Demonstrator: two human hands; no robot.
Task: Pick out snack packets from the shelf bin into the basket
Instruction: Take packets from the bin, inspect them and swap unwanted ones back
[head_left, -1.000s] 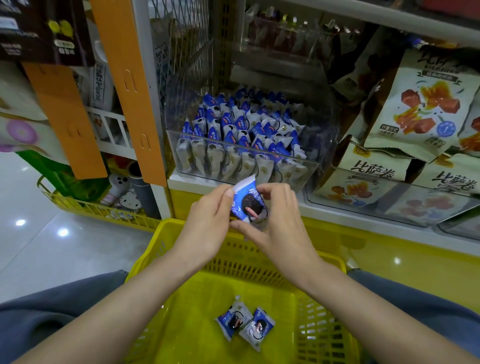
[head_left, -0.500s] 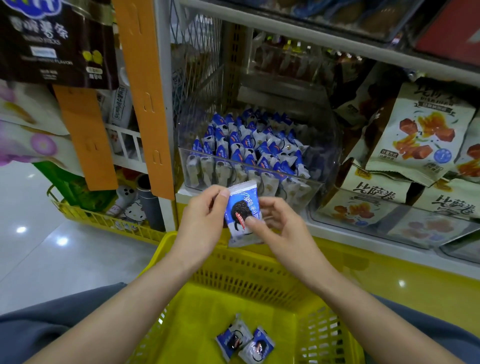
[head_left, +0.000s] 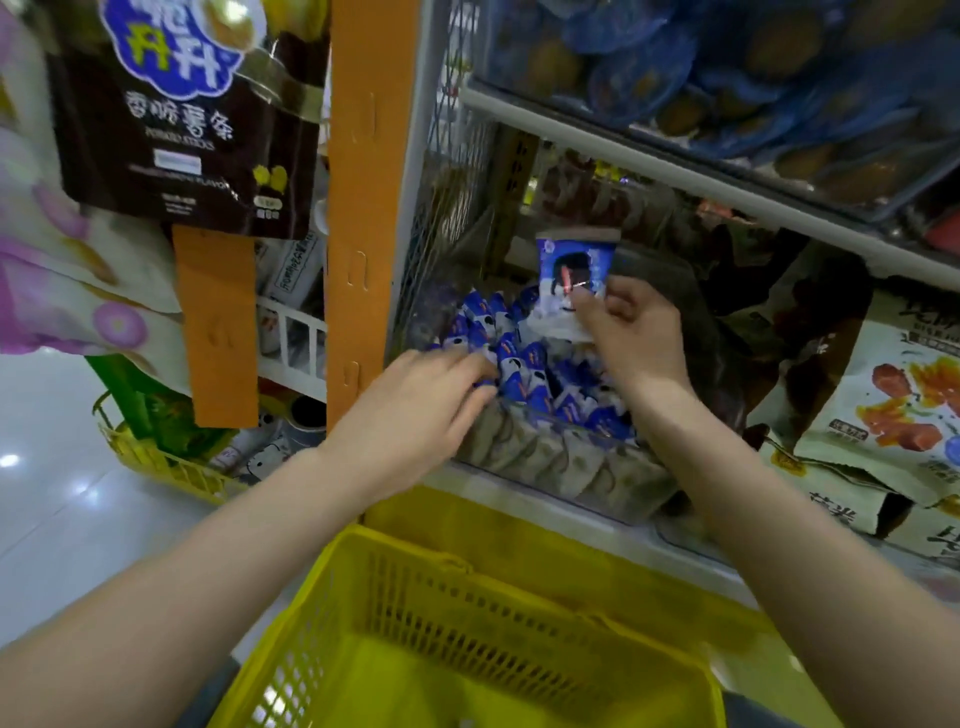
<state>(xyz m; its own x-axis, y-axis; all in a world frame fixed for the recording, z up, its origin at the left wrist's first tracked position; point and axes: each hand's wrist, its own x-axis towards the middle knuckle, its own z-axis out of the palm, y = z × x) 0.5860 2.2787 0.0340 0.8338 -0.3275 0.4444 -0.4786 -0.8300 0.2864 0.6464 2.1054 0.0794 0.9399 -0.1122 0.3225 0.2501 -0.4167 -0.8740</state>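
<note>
Both hands have gone up from above the basket to the shelf bin since the earlier frame, and the view has tipped up with them, so the two packets lying on the basket floor are out of sight now. The right hand (head_left: 631, 332) pinches one blue-and-white snack packet (head_left: 570, 278) by its lower edge between thumb and fingers and holds it upright above the bin. The left hand (head_left: 415, 400) reaches over the front wall of the clear bin (head_left: 561, 462), fingers stretched out and loosely spread, their tips touching the standing packets in the bin (head_left: 519, 364); it has closed on nothing yet.

The step in hand looks like picking again: one packet is held, a second is being sought. Next the left fingers probably have to close on a single packet and lift it free of its tight neighbours, and then both hands must come down to the yellow basket (head_left: 415, 597), which waits just below the shelf edge.

An orange post (head_left: 369, 208) stands close to the left of the bin, near the left wrist. A dark snack bag (head_left: 182, 109) hangs further left, and larger pale bags (head_left: 893, 395) crowd the shelf to the right. The shelf above (head_left: 701, 176) leaves little headroom over the raised packet.
</note>
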